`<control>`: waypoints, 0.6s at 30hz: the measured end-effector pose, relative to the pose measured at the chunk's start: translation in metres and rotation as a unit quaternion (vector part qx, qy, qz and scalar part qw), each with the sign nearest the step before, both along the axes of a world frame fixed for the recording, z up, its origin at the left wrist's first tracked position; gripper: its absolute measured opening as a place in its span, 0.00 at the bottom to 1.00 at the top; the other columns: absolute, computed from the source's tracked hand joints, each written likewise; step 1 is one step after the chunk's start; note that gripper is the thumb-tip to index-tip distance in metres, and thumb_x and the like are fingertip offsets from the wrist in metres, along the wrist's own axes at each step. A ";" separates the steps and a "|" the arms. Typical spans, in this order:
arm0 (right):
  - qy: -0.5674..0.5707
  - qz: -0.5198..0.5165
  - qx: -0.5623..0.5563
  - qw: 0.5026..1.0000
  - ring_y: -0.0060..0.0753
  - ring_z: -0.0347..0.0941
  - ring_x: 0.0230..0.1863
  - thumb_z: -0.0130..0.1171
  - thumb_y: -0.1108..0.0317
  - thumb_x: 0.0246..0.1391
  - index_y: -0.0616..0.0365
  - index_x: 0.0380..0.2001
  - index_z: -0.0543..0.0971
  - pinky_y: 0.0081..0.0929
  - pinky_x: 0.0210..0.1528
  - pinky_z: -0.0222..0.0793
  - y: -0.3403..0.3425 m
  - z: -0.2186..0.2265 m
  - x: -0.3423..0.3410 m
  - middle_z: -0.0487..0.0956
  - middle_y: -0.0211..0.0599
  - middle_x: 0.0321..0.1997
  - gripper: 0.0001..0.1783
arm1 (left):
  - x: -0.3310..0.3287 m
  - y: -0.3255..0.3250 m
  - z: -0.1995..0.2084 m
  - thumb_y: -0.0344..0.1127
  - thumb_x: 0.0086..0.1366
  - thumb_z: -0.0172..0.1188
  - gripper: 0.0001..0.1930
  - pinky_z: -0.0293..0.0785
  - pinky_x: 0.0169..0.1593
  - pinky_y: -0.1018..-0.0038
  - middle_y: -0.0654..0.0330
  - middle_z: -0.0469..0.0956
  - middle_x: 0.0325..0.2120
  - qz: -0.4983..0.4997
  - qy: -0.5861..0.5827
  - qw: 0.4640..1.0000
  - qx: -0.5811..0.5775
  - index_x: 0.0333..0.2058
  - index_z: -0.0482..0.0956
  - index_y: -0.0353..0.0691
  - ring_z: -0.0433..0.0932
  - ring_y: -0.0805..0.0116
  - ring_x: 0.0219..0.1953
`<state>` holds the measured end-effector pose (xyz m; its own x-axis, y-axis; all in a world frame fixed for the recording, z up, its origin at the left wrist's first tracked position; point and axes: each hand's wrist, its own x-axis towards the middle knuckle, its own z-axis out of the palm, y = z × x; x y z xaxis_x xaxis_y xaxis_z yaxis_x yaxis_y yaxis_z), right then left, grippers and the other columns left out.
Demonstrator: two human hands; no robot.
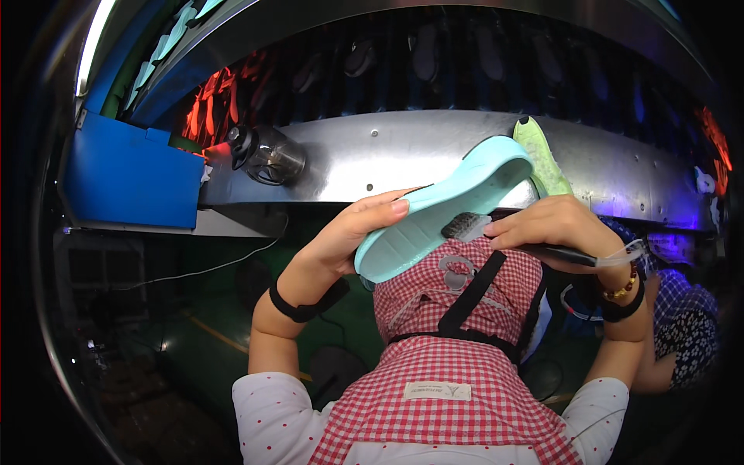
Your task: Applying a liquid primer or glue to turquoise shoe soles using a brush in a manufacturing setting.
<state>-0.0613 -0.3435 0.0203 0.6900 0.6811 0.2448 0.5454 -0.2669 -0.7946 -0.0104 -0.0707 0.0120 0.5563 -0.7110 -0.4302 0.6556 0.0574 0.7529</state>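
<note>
My left hand point(368, 221) is closed around the side of a light turquoise shoe sole point(457, 186), which is tilted with its hollow inner face toward me. In my right hand point(554, 225) is a brush with a black handle point(562, 254). Its dark bristles point(463, 225) are at the inner face of the sole; whether they touch it I cannot tell. The sole's inside looks shiny toward its lower left end. Just behind it, a pale green shoe sole point(541, 159) with a dark tip lies on the metal ledge.
A curved metal ledge point(341, 170) runs across in front of me. On its left stands a dark see-through bottle point(271, 157) with a black lid. Behind the ledge hang rows of soles point(425, 54), some lit red. A blue box point(132, 170) is at left; another person point(686, 318) sits at right.
</note>
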 end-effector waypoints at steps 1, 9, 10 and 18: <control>0.009 -0.019 -0.005 1.000 0.39 0.76 0.38 0.56 0.78 0.38 0.59 0.33 0.78 0.27 0.39 0.71 -0.002 -0.004 0.002 0.78 0.41 0.38 0.13 | 0.001 0.000 -0.001 0.42 0.60 0.50 0.28 0.72 0.44 0.79 0.48 0.70 0.44 0.000 -0.001 1.000 -0.001 0.53 0.60 0.28 0.74 0.70 0.41; 0.199 -0.043 0.214 0.955 0.31 0.76 0.36 0.58 0.76 0.43 0.63 0.37 0.76 0.24 0.38 0.71 0.022 -0.009 -0.011 0.78 0.44 0.36 0.14 | -0.001 -0.011 -0.027 0.41 0.62 0.46 0.26 0.74 0.44 0.72 0.48 0.70 0.44 0.100 0.105 0.984 -0.103 0.54 0.58 0.30 0.75 0.64 0.41; 0.217 -0.051 0.224 0.949 0.23 0.75 0.32 0.57 0.77 0.44 0.63 0.37 0.77 0.18 0.35 0.71 0.031 -0.013 -0.010 0.79 0.42 0.34 0.13 | -0.002 -0.018 -0.029 0.41 0.62 0.44 0.24 0.74 0.45 0.70 0.46 0.70 0.44 0.105 0.121 0.979 -0.123 0.53 0.58 0.30 0.75 0.62 0.41; 0.277 -0.223 0.237 0.904 0.12 0.66 0.18 0.56 0.75 0.46 0.63 0.35 0.78 0.10 0.21 0.61 0.038 -0.040 -0.007 0.77 0.32 0.23 0.10 | -0.005 -0.025 -0.048 0.40 0.62 0.44 0.23 0.75 0.44 0.65 0.45 0.71 0.42 0.138 0.126 0.965 -0.182 0.50 0.61 0.29 0.75 0.58 0.41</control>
